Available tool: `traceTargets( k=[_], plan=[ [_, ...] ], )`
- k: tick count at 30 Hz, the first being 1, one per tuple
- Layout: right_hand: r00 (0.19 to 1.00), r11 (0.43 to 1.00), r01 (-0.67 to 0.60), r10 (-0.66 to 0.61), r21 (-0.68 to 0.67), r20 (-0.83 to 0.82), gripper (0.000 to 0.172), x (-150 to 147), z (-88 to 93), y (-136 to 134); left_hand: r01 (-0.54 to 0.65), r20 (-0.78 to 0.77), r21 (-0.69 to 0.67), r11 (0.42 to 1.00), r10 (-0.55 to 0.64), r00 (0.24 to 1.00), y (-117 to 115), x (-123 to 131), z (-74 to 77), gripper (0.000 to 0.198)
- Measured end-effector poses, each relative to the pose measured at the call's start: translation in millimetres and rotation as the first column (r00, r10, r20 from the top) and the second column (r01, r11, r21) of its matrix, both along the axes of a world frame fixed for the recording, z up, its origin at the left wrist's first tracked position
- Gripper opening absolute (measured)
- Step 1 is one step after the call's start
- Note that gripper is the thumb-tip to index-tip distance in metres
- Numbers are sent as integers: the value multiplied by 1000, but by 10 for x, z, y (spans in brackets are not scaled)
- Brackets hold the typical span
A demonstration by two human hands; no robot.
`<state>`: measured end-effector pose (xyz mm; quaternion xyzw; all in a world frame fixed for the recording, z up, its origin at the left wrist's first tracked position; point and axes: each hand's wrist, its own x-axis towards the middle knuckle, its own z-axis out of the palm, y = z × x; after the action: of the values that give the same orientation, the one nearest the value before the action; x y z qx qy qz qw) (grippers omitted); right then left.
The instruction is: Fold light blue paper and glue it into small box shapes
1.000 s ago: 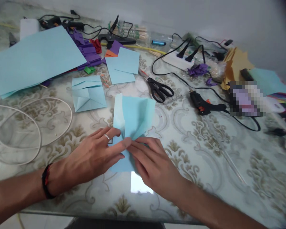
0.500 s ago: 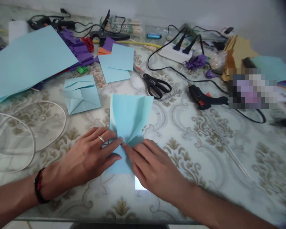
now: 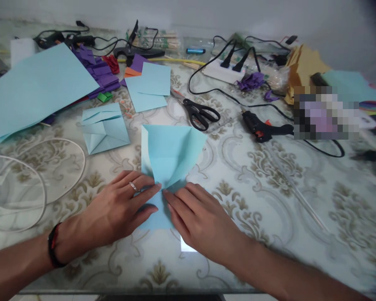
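In front of me on the table lies a sheet of light blue paper [image 3: 167,144], partly folded. Its far part flares up and outward, and its sides narrow to a pinched point between my fingertips. My left hand [image 3: 125,205], wearing a ring, grips the paper's left side, with the index fingertip at the narrow point and the thumb lower on the sheet. From the right, my right hand [image 3: 200,213] has its fingers bent together and pressed on the paper at the same point; its thumb is hidden. Left of the far end sits a folded light blue paper piece [image 3: 108,133].
Black-handled scissors [image 3: 202,113] lie beyond the paper. To the right are a glue gun [image 3: 263,125] and a clear glue stick [image 3: 297,192]. A power strip [image 3: 224,71] trails cords. Large blue sheets [image 3: 40,88] and a white wire loop [image 3: 44,192] lie left.
The far part of the blue paper has opened wider, its right flap swinging out to the right. Both hands stay nearly in place. The view has shifted slightly.
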<state>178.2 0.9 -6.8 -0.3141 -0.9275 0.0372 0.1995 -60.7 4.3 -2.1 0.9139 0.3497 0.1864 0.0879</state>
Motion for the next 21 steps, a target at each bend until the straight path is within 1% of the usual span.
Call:
traceTargets(
  k=[4,8,14,18,21],
  plan=[
    [1000,1000,5,-5,-7,-30,29,14,5,-2,20,-17,19,1000,-19,1000,-10,14,32,31],
    [1000,1000,-7,7,-21,2,34,24,-9,21,14,-25,36,999,-13,1000,-8,26,51,28],
    [1000,1000,-26,26,-14,5,37,18,-25,37,1,-40,12,1000,-1,999,4,39,61,26],
    [999,1000,-10,11,-17,44,37,16,-29,25,2,-22,-9,1000,-2,1000,-7,17,58,27],
    [998,1000,-2,4,-19,67,36,17,-39,20,-28,-8,-13,1000,28,1000,-2,16,53,26]
  ],
)
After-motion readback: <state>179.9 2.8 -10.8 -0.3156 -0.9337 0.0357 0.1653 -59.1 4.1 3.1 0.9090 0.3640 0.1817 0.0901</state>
